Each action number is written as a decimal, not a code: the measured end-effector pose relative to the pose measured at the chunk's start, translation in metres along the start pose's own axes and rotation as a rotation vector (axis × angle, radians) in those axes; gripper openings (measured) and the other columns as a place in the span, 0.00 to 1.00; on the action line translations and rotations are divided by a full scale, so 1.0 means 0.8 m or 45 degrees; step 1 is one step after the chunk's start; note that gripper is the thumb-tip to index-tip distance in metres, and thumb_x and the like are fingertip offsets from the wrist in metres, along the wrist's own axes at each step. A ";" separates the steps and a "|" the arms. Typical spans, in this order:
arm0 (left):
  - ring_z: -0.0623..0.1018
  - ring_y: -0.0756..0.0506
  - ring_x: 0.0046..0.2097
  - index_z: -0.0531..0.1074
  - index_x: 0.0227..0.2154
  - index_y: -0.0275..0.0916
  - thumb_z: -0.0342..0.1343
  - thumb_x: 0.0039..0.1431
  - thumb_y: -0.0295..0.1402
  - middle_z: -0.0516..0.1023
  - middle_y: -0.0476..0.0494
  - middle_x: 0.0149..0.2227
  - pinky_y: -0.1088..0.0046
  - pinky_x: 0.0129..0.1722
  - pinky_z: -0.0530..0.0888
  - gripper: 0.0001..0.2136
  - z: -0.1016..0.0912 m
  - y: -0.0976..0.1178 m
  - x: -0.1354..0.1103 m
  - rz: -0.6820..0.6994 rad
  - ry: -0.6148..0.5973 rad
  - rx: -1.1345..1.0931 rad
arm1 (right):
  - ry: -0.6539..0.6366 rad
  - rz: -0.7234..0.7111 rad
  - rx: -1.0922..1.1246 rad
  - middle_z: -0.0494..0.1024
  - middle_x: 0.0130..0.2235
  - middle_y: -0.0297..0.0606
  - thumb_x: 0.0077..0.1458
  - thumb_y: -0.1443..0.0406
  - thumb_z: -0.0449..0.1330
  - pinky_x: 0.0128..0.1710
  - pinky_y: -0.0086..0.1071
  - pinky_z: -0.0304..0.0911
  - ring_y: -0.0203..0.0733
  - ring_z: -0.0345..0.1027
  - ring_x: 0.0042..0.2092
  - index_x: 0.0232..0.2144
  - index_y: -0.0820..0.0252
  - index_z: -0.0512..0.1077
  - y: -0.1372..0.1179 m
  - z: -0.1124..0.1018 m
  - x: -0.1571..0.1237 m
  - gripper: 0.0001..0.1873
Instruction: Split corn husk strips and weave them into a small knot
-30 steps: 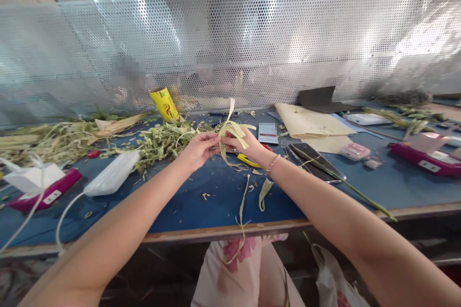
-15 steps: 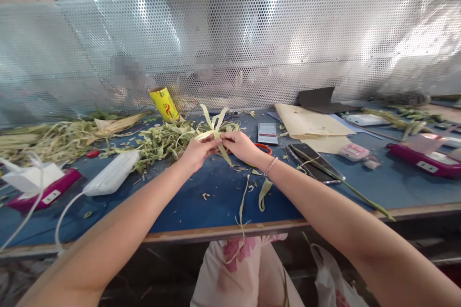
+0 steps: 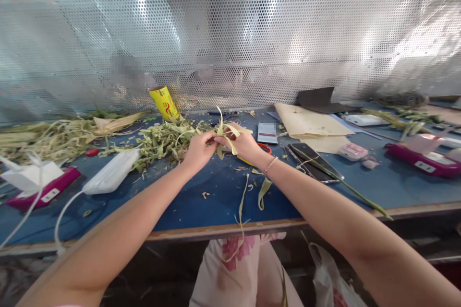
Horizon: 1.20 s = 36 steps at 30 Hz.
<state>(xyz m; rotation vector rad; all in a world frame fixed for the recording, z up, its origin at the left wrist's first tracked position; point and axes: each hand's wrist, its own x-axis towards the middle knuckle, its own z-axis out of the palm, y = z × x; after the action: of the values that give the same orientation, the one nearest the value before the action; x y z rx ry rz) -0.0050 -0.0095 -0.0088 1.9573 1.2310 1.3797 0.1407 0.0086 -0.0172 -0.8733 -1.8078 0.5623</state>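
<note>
Leaf strips (image 3: 220, 127), pale green and narrow, are fanning out between the person's two hands, which are meeting just above the middle of the blue table (image 3: 201, 213). The left hand (image 3: 200, 149) is pinching the strips' gathered centre between thumb and forefinger, while the right hand (image 3: 245, 145) is pressing its thumb and fingers on the same spot from the right; the fingertips are overlapping, so which strip each is gripping is not showing clearly. One strip is standing upward, and others are curving over the right hand's fingers. A bracelet (image 3: 271, 165) is circling the right wrist. Beyond the left hand, a heap of green leaves (image 3: 162, 136) is spreading over the table, with a yellow tube (image 3: 164, 104) leaning behind it. Red and yellow handles (image 3: 268, 147) are showing from under the right hand. To their right, a long green stem (image 3: 363, 197) is lying across a dark phone (image 3: 319, 174). Nearer the table's front edge, a curled leaf piece (image 3: 262, 196) is lying beside a thin strand (image 3: 242, 201) that is trailing over the edge.
</note>
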 end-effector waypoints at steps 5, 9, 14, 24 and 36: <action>0.69 0.49 0.24 0.66 0.21 0.39 0.53 0.46 0.26 0.70 0.51 0.19 0.75 0.28 0.63 0.03 0.007 0.000 0.000 -0.045 -0.161 -0.039 | -0.041 -0.166 0.038 0.68 0.30 0.35 0.48 0.63 0.54 0.39 0.32 0.57 0.36 0.61 0.36 0.21 0.60 0.64 -0.002 -0.004 0.004 0.08; 0.67 0.50 0.21 0.66 0.21 0.40 0.54 0.48 0.28 0.66 0.52 0.15 0.76 0.26 0.62 0.05 0.007 0.002 0.000 -0.105 -0.197 -0.155 | -0.009 0.069 0.237 0.65 0.24 0.31 0.47 0.62 0.55 0.32 0.30 0.58 0.32 0.59 0.28 0.22 0.60 0.61 0.001 -0.002 0.006 0.08; 0.62 0.52 0.18 0.64 0.17 0.39 0.54 0.50 0.31 0.62 0.54 0.13 0.76 0.22 0.57 0.09 0.002 0.001 0.001 -0.140 -0.230 -0.138 | -0.093 0.144 0.574 0.65 0.25 0.29 0.45 0.62 0.56 0.28 0.27 0.58 0.30 0.58 0.26 0.32 0.60 0.64 0.006 0.001 0.007 0.11; 0.61 0.51 0.20 0.69 0.21 0.38 0.49 0.51 0.29 0.62 0.53 0.16 0.76 0.23 0.57 0.07 -0.008 0.013 0.007 -0.098 -0.398 0.146 | -0.098 0.217 0.689 0.68 0.25 0.30 0.42 0.62 0.59 0.31 0.28 0.61 0.30 0.61 0.27 0.27 0.62 0.67 0.017 0.004 0.008 0.09; 0.68 0.48 0.27 0.67 0.22 0.38 0.46 0.54 0.29 0.68 0.48 0.22 0.74 0.30 0.62 0.08 -0.031 0.011 0.019 0.034 -0.404 0.520 | -0.107 0.224 0.743 0.71 0.28 0.33 0.42 0.64 0.59 0.35 0.30 0.64 0.32 0.66 0.31 0.29 0.61 0.68 0.005 0.004 0.006 0.09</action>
<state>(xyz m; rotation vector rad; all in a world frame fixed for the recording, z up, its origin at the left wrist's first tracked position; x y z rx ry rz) -0.0224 -0.0043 0.0157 2.3584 1.4126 0.8247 0.1380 0.0148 -0.0187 -0.6085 -1.5172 1.1817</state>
